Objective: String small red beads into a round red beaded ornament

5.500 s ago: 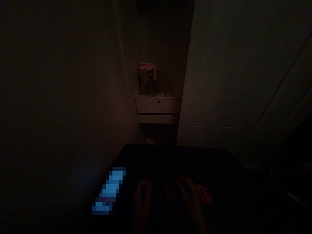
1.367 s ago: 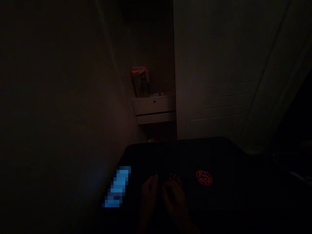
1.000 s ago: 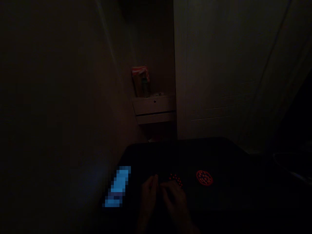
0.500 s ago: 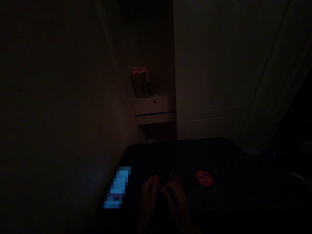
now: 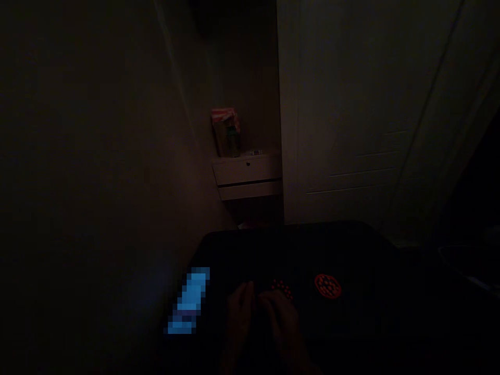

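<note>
Over a dark table my left hand is held with its fingers drawn together in a pinch. Close beside it, on the right, my right hand has its fingers bent and closed, the tips turned toward the left hand. What the fingertips hold, if anything, is too dark and small to make out. Just beyond my right hand lie several small red beads or pieces, partly hidden by that hand. Farther right sits a red-rimmed round dish with several small reddish pieces in it.
A glowing, pixelated rectangle lies on the left of the dark table. Behind stands a drawer unit carrying a red-and-white topped box and a green bottle. A pale panelled door rises behind the table.
Both hands stay nearly in place, and the fingers of my right hand shift only slightly. The small pieces and the dish look unmoved.
</note>
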A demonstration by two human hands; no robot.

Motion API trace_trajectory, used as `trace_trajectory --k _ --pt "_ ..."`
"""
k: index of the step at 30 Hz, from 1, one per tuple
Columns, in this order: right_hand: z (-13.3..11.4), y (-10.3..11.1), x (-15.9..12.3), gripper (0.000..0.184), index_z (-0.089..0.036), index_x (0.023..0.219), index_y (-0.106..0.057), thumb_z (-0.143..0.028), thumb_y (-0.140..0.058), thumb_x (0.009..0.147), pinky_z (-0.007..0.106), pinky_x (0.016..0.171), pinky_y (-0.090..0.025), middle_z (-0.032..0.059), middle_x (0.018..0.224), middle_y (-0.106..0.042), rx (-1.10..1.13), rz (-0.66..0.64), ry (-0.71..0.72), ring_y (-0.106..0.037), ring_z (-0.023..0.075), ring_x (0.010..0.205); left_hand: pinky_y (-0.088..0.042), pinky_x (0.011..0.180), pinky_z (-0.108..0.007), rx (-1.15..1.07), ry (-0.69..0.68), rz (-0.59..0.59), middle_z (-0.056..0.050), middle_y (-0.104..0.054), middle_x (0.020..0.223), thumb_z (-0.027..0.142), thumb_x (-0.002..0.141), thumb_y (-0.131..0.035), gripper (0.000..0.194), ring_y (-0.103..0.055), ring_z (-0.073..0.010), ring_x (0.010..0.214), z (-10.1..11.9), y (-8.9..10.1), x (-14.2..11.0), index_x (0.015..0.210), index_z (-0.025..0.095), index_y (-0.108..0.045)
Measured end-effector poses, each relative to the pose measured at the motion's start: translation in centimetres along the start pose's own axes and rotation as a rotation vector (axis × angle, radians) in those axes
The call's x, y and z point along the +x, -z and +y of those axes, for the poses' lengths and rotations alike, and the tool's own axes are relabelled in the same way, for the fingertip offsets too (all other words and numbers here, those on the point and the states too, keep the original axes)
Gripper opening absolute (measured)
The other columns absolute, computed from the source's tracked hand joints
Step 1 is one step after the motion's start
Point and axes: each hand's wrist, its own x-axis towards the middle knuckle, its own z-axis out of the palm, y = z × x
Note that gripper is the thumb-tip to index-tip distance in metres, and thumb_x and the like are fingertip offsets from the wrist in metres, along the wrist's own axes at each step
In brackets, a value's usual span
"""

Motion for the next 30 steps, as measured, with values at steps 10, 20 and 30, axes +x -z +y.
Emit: trace_trajectory --k 10,20,30 --pt "0.77 -0.16 -0.4 0.032 -0.028 0.105 -0.071 -0.04 -0.041 0.107 0.028 0.078 -0.058 0.0032 0.094 -0.076 -0.006 -0.027 0.027 -0.072 0.0188 0.085 -0.039 0.056 -0.027 0.011 0.008 0.016 0.002 -0.052 0.058 0.074 0.08 -0.054 0.057 -0.048 -0.0157 0.058 0.12 -0.03 0.06 0.062 0.02 -0.058" --pt "0.1 0.06 -0.27 0.034 -0.026 0.09 -0.07 -0.05 -0.049 0.102 0.024 0.074 -0.054 0.0002 0.083 -0.074 -0.017 -0.041 -0.018 -0.071 0.0166 0.077 -0.04 0.058 -0.028 0.031 0.005 -0.007 0.001 -0.052 0.058 0.073 0.081 -0.051 0.056 -0.049 -0.0165 0.059 0.22 0.1 0.08 0.061 0.021 -0.056" --pt "0.18 0.12 -0.15 0.044 -0.026 0.089 -0.072 -0.05 -0.039 0.106 0.025 0.072 -0.053 0.0017 0.082 -0.075 -0.066 -0.037 0.044 -0.07 0.0173 0.076 -0.04 0.057 -0.028 0.031 0.0 -0.002 0.002 -0.052 0.059 0.077 0.081 -0.05 0.06 -0.049 -0.0159 0.058 0.14 0.0 0.07 0.062 0.021 -0.056"
